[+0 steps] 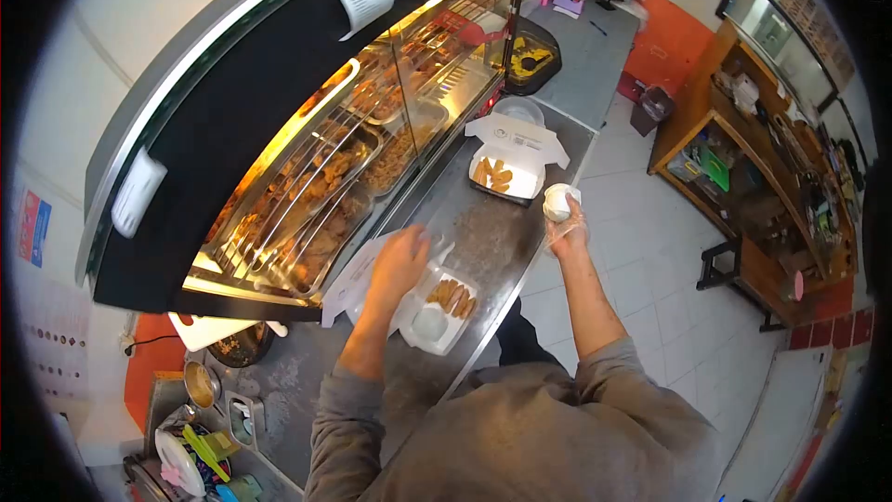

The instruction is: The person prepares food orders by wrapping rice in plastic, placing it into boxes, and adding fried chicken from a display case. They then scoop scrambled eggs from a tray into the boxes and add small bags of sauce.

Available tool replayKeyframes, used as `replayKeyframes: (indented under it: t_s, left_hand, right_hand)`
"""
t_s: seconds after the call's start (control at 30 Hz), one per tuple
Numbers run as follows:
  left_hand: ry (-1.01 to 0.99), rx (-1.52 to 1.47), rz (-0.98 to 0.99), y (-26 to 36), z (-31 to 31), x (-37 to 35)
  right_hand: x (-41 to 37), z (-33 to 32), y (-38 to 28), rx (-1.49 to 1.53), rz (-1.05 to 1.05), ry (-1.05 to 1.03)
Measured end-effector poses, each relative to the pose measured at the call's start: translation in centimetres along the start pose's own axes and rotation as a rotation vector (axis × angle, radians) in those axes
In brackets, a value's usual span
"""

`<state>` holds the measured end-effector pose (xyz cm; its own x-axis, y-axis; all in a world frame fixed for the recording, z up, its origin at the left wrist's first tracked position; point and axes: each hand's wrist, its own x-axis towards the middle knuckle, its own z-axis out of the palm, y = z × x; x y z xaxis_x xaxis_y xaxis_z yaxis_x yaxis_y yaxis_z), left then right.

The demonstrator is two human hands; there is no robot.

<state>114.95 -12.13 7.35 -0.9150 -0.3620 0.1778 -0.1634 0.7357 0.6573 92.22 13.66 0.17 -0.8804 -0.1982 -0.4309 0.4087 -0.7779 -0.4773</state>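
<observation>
My right hand point(565, 226), seemingly in a clear plastic glove, is closed around a rounded white lump point(559, 203), perhaps wrapped rice. It is held over the counter's outer edge. Over the lid side of the nearer open paper box point(437, 344) is my left hand point(401, 262), its fingers smeared by motion. Brown fried pieces point(452, 298) lie in that box beside a clear round tub point(429, 323). Farther along the counter, a second open paper box point(525, 177) contains several golden fried pieces point(493, 174). A clear round container point(518, 112) stands behind it.
A lit glass display case point(307, 177) with trays of fried food runs along the counter's left side. A black tray point(533, 56) sits at its far end. Lower left are a small pan point(200, 383) and assorted kitchenware. A wooden shelf unit point(734, 158) stands across the floor.
</observation>
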Motion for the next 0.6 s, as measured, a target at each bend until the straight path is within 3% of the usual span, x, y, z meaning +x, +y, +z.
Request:
replayKeyframes:
  t_s: [0.07,0.23,0.3,0.37,0.47,0.53,0.6]
  left_hand:
    - [-0.022,-0.059,-0.03,1.3,4.4,6.6]
    - [0.017,0.169,-0.348,-4.3,18.9,20.6]
    - [-0.023,0.144,-0.435,-3.9,19.9,23.5]
    - [-0.065,0.114,-0.538,-4.7,20.9,24.5]
    - [-0.145,0.224,-0.432,-4.6,20.1,24.6]
    - [0.025,0.306,-0.288,-0.9,17.4,21.8]
    - [0.09,0.328,-0.304,2.2,15.4,19.4]
  right_hand:
    - [3.2,0.1,-0.3,0.001,0.05,0.105]
    - [7.3,-2.5,-2.7,-0.078,0.287,0.04]
    - [7.8,-3.3,-4.2,-0.111,0.361,0.033]
    - [8.2,-4.5,-5.7,-0.292,0.308,0.07]
    - [8.1,-4.6,-8.3,-0.347,0.384,0.148]
    - [8.5,-4.3,-9.0,-0.388,0.392,0.193]
    - [9.4,-4.0,-8.9,-0.478,0.411,0.218]
